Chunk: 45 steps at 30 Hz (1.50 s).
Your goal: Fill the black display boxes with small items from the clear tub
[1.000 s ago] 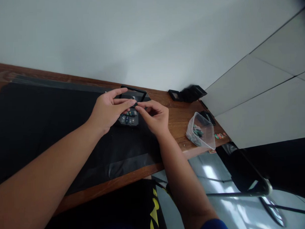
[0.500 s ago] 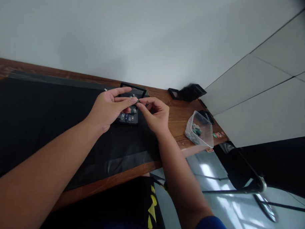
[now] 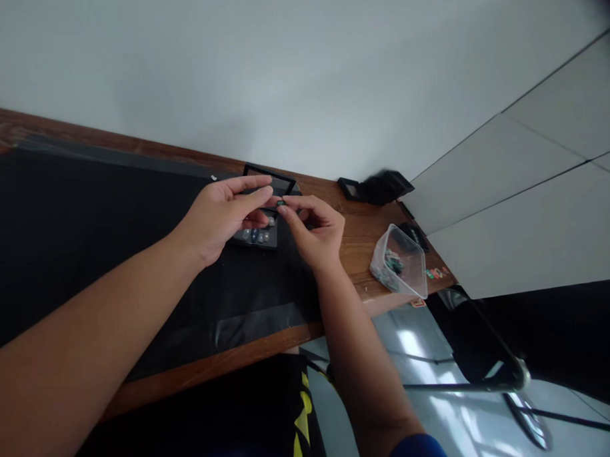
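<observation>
Thumb and finger of the right hand (image 3: 319,236) pinch a small dark piece (image 3: 281,203) over the black case (image 3: 272,243); it's likely light, stiff and slippery, best held by its edges. The left hand (image 3: 215,215) spreads loosely alongside, contact unclear.

left hand (image 3: 217,215): fingers extended, grip unclear | right hand (image 3: 319,234): thumb and forefinger pinching

A blue short sleeve (image 3: 417,450) rings the right arm (image 3: 364,360) at five o'clock, its edge plain and curved; a black garment (image 3: 216,408) lies at seven o'clock, with jagged yellow shapes (image 3: 302,420) down its side at six
</observation>
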Each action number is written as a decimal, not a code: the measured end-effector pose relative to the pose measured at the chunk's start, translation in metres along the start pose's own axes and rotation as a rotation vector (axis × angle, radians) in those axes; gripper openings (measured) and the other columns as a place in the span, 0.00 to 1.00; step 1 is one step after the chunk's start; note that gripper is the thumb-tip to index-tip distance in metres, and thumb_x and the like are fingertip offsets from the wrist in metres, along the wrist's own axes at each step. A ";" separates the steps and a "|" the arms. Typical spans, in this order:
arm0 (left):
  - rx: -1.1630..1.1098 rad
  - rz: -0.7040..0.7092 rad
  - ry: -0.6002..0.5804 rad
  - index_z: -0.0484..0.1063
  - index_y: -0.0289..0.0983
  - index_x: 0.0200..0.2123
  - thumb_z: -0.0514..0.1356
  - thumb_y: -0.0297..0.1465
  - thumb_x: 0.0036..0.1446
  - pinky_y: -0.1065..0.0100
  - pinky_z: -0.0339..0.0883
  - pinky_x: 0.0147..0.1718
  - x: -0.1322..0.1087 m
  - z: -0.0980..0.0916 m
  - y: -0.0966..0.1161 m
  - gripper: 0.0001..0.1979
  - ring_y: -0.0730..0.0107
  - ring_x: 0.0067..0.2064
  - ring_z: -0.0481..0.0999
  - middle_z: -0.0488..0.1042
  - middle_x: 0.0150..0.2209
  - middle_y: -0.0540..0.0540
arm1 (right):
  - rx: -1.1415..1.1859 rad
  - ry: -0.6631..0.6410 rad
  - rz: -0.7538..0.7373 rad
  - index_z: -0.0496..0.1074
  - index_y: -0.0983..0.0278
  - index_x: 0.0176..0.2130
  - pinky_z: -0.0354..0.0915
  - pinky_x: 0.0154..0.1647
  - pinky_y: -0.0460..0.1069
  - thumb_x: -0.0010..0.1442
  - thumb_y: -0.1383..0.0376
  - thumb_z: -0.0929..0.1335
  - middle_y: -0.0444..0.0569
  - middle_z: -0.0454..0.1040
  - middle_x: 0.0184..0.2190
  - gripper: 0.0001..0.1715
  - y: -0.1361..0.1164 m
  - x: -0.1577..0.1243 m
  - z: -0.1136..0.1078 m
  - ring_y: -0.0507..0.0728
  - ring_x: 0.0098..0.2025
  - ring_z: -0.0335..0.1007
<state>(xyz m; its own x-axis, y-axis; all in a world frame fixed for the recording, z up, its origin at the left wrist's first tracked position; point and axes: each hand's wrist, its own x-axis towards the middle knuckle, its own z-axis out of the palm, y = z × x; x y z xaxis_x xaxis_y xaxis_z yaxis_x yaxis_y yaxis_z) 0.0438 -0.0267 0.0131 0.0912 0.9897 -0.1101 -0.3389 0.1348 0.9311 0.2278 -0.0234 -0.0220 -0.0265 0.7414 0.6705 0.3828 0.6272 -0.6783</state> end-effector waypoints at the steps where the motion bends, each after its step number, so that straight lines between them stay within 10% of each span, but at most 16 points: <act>1: -0.001 0.012 -0.012 0.86 0.35 0.52 0.76 0.29 0.57 0.70 0.81 0.34 0.000 0.000 0.000 0.19 0.75 0.28 0.79 0.84 0.33 0.48 | -0.019 0.010 -0.003 0.88 0.59 0.42 0.66 0.27 0.49 0.67 0.54 0.78 0.48 0.86 0.37 0.11 -0.001 0.000 0.000 0.49 0.25 0.63; 11: 0.051 0.117 -0.099 0.86 0.36 0.52 0.81 0.37 0.49 0.63 0.80 0.39 0.002 -0.004 -0.009 0.27 0.69 0.31 0.79 0.83 0.32 0.47 | -0.097 0.055 -0.045 0.88 0.59 0.39 0.65 0.28 0.50 0.66 0.53 0.78 0.43 0.75 0.25 0.12 -0.008 -0.001 -0.003 0.50 0.25 0.61; 29: 0.091 0.099 -0.049 0.81 0.35 0.54 0.74 0.28 0.53 0.74 0.62 0.25 0.000 0.000 -0.005 0.24 0.76 0.25 0.67 0.75 0.25 0.54 | -0.041 -0.050 -0.045 0.86 0.57 0.47 0.59 0.27 0.49 0.66 0.58 0.78 0.42 0.76 0.32 0.10 -0.008 0.000 -0.003 0.48 0.25 0.55; 36: 0.180 0.133 0.039 0.80 0.36 0.52 0.73 0.32 0.54 0.71 0.66 0.26 0.003 -0.006 0.000 0.21 0.71 0.29 0.74 0.83 0.33 0.47 | 0.081 -0.055 0.153 0.86 0.60 0.44 0.57 0.29 0.49 0.60 0.58 0.80 0.43 0.75 0.30 0.12 -0.004 0.002 -0.003 0.49 0.27 0.57; 45: 0.213 0.160 0.352 0.79 0.39 0.40 0.70 0.33 0.54 0.61 0.74 0.43 0.021 -0.028 -0.001 0.10 0.61 0.40 0.80 0.82 0.34 0.46 | -0.037 -0.419 0.522 0.86 0.65 0.39 0.52 0.29 0.48 0.53 0.58 0.81 0.35 0.64 0.21 0.16 0.004 0.007 -0.017 0.48 0.24 0.53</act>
<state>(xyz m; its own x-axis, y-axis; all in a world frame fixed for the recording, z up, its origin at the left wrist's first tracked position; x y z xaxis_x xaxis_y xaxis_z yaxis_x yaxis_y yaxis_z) 0.0197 -0.0046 0.0000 -0.2839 0.9582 -0.0365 -0.1193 0.0025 0.9929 0.2449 -0.0192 -0.0151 -0.1826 0.9800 0.0785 0.4739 0.1577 -0.8663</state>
